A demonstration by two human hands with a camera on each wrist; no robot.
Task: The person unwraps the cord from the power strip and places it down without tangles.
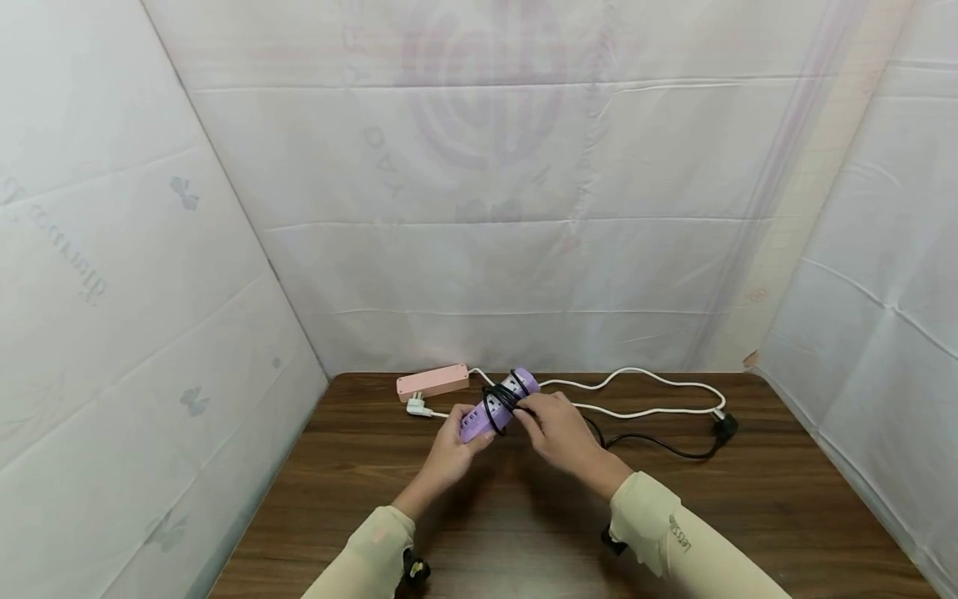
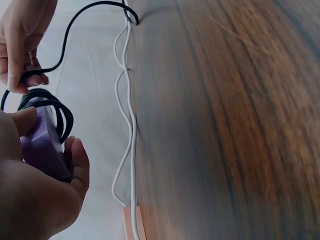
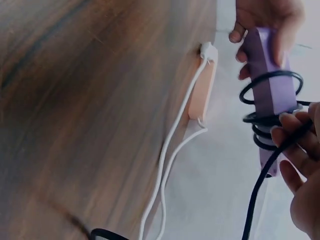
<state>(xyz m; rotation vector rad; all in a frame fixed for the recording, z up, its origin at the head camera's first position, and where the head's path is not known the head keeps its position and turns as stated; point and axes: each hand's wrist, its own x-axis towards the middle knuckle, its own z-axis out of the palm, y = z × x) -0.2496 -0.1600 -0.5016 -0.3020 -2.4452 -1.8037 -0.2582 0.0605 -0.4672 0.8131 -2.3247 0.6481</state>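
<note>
While cord-wrapped, purple power strip [image 1: 497,405] between left hand [image 1: 449,455] and right hand [image 1: 557,433] grips.

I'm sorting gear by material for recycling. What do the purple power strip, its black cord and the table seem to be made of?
Purple power strip: probably moulded plastic, smooth, even colour. Black cord: likely rubber or PVC sheathing, since it loops freely round the strip. Table: dark wood grain, solid or laminate, cannot tell.

The power strip [image 1: 497,405] in hand is lilac purple, wound with a black cord [image 1: 503,402]. At its 10 o'clock lies a salmon-pink power strip [image 1: 432,382] with a white cord [image 1: 636,391]. The surface [image 1: 748,499] is dark brown woodgrain; sleeves [image 1: 674,532] pale beige.
</note>
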